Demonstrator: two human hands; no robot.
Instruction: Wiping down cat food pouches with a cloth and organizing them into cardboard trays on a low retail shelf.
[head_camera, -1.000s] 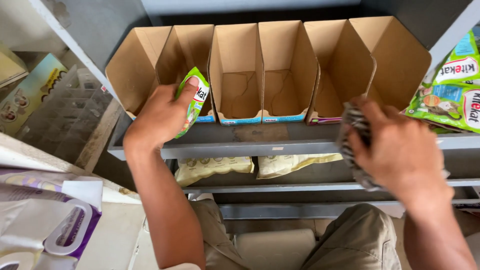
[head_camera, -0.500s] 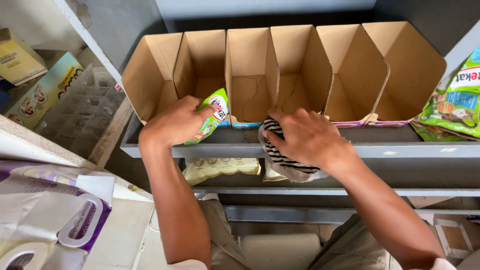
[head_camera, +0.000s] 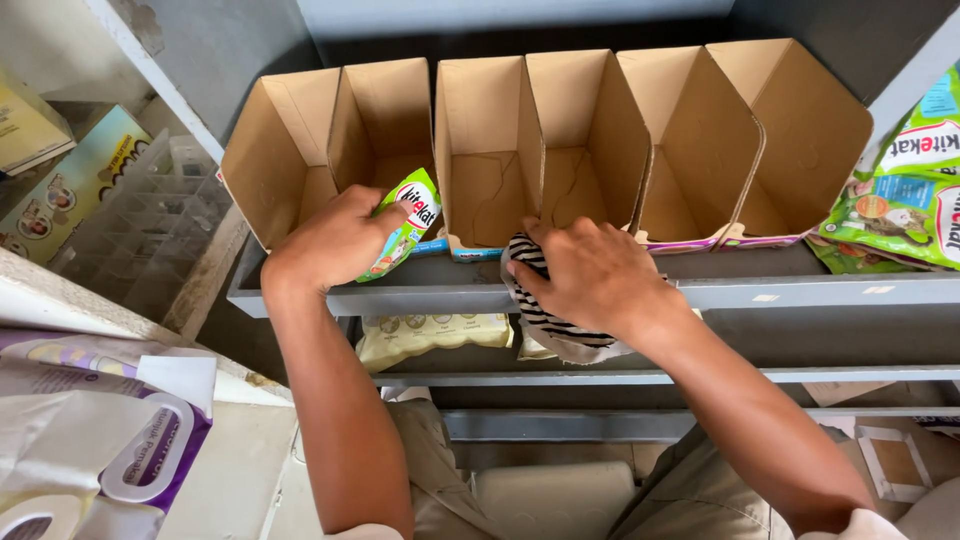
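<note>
Left hand (head_camera: 335, 240) gripping green pouch (head_camera: 405, 225), right hand (head_camera: 590, 275) clutching striped cloth (head_camera: 545, 320), perhaps a rag

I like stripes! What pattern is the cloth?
Black-and-white stripes on the cloth, under the right hand; head view.

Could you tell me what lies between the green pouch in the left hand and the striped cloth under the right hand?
In the head view, between the green pouch and the striped cloth lie the grey shelf edge and the front lip of a cardboard box.
</note>
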